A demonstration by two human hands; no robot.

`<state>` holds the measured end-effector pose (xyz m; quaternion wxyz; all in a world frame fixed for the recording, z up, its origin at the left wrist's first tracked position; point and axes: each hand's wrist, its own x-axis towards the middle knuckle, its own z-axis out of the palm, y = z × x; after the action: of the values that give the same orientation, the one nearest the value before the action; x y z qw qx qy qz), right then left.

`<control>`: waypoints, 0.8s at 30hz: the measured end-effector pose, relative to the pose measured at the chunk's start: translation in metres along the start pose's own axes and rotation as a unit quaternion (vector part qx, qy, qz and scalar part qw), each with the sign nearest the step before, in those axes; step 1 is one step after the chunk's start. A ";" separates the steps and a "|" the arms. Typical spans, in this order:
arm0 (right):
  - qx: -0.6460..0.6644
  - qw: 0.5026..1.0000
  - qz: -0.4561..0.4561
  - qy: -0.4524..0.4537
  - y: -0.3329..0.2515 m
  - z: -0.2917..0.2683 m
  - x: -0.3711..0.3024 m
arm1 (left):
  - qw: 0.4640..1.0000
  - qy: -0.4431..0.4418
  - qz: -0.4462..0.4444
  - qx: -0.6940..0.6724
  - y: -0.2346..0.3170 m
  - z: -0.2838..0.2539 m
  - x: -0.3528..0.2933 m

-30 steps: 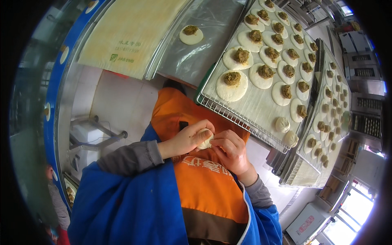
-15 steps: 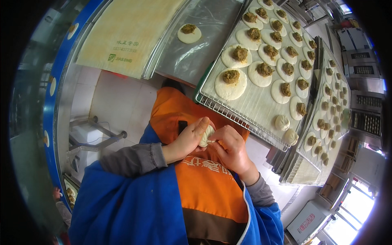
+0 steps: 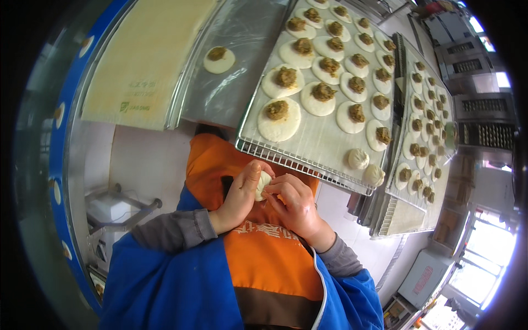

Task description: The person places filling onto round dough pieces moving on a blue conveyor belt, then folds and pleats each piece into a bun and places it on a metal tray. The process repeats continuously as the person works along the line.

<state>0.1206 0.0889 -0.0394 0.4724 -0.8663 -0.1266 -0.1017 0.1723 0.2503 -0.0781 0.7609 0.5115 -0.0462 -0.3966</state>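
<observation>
A pale, pleated dough bun (image 3: pixel 263 186) sits in my left hand (image 3: pixel 240 192), whose fingers curl round it in front of the orange apron. My right hand (image 3: pixel 294 204) pinches the bun's edge from the other side. Just beyond my hands is a lined wire rack tray (image 3: pixel 308 157) bearing several flat dough rounds, each topped with a brown filling; the nearest dough round (image 3: pixel 279 125) lies close to its front left corner. Two closed buns, one pleated bun (image 3: pixel 358 159) and another bun (image 3: pixel 374 175), rest at the tray's near right corner.
Left of the rack, a grey metal tray (image 3: pixel 212 93) carries a single filled dough round (image 3: pixel 219 61). A yellowish sheet (image 3: pixel 146 60) covers the stack beside it. Another loaded rack (image 3: pixel 396 212) stands right. A blue-edged conveyor (image 3: pixel 55 159) runs along the far left with dough rounds.
The trays and surroundings have shifted left in the picture as the view turned. My hands stay on the same bun, the right fingers now closer against it.
</observation>
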 end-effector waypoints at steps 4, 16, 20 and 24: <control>-0.149 0.989 -0.005 -0.006 -0.012 -0.021 0.004 | 0.995 -0.003 -0.043 -0.092 0.007 0.009 0.009; -0.182 0.966 0.173 0.068 0.036 -0.076 0.018 | 0.910 0.002 0.234 0.341 0.063 -0.004 0.043; -0.318 0.931 0.177 0.035 0.042 -0.075 0.027 | 0.768 0.102 0.318 0.546 0.084 -0.018 0.082; -0.335 0.933 0.119 0.049 0.033 -0.072 0.047 | 0.742 0.100 0.288 0.597 0.083 -0.014 0.103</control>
<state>0.1717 0.0171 -0.0135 0.1689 -0.9769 0.0418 -0.1239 0.2954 0.2077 -0.0514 0.3785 0.8601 -0.3419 0.0032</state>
